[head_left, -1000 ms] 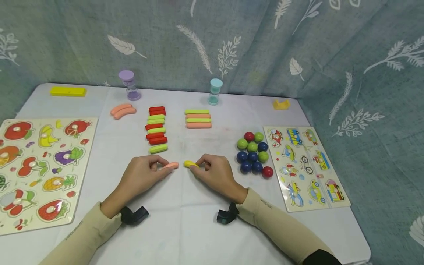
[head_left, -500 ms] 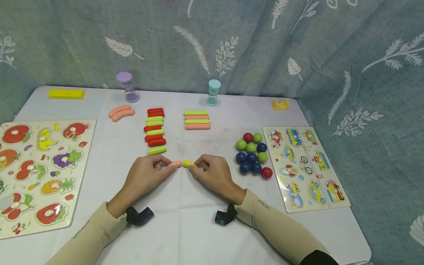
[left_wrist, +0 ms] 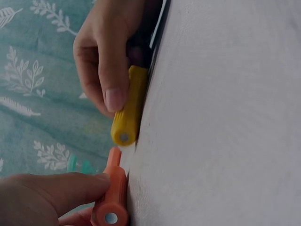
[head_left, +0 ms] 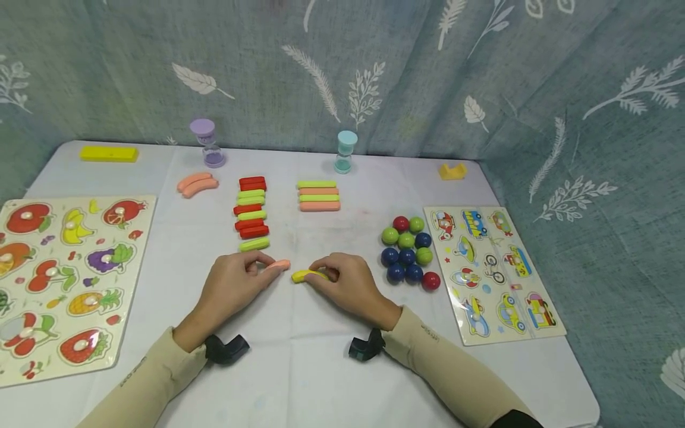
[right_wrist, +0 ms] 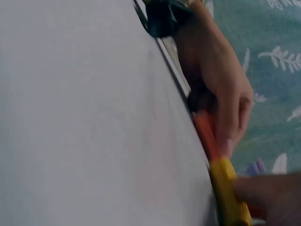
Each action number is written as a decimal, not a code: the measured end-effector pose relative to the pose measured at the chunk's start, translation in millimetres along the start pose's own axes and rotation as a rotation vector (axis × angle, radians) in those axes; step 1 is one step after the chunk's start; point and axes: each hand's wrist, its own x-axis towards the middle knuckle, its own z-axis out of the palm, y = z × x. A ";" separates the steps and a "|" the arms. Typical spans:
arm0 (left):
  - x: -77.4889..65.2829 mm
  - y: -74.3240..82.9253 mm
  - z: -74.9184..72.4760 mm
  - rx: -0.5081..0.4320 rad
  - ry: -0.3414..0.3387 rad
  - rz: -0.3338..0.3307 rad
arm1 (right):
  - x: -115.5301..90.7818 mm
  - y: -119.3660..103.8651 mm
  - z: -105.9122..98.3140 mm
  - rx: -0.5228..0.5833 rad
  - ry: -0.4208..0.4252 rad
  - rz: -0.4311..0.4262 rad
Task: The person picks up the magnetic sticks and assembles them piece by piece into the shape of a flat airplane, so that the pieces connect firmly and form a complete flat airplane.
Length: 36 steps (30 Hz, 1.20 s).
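Note:
Between thumb and fingers, my left hand (head_left: 232, 288) pinches a salmon-orange toy stick (head_left: 282, 264) just above the white cloth. In the left wrist view this orange stick (left_wrist: 116, 190) has a narrower tip and a silver dot on its near end. My right hand (head_left: 350, 288) pinches a yellow toy stick (head_left: 299, 276) close beside it. A silver dot also shows on the end of the yellow stick (left_wrist: 134, 101). The two sticks point toward each other with a small gap between them in the head view. My fingers hide part of each stick.
Beyond my left hand is a column of red and green sticks (head_left: 251, 223); green and salmon sticks (head_left: 319, 199) lie farther right. Colored balls (head_left: 407, 255) cluster right of my right hand. A fruit puzzle board (head_left: 75, 285) and vehicle board (head_left: 495, 273) flank the table. Two hourglasses (head_left: 345, 151) stand behind.
The sticks came nearly end to end half a second ago and are now slightly apart. My right hand has lowered the yellow stick a little toward me. Both hands keep their pinch.

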 end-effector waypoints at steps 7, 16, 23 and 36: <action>-0.4 -3.0 -0.9 -0.009 -0.003 -0.005 | 1.2 9.5 -8.7 0.022 -0.077 -0.073; -0.2 -2.3 -1.0 -0.007 -0.014 -0.015 | -0.2 16.2 -13.9 0.068 -0.159 -0.139; -1.4 -4.2 -1.5 -0.012 -0.016 -0.019 | 2.2 17.4 -12.3 0.073 -0.145 -0.146; -1.8 -4.8 -0.8 -0.008 -0.002 -0.014 | 5.5 15.8 -7.1 0.115 -0.016 -0.047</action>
